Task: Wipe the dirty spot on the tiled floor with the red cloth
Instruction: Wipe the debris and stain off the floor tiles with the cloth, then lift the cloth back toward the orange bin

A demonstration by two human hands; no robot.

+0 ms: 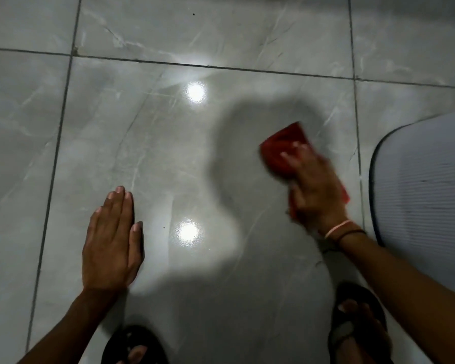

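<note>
My right hand (316, 187) presses the red cloth (280, 148) flat onto the glossy grey tiled floor (147, 143), at the right of the big centre tile. The hand and cloth are blurred by motion. The cloth sticks out beyond my fingertips and a strip shows by my wrist. My left hand (112, 245) lies flat on the same tile to the left, palm down, fingers together, holding nothing. No clear dirty spot shows; the area under the cloth is hidden and in shadow. A tiny dark speck (164, 227) lies near my left hand.
A pale ribbed mat (426, 185) with a dark border lies at the right edge, close to the cloth. My two feet in dark sandals (357, 327) stand at the bottom. Two bright light reflections (195, 92) shine on the tile. Dark grout lines (221, 67) cross the floor.
</note>
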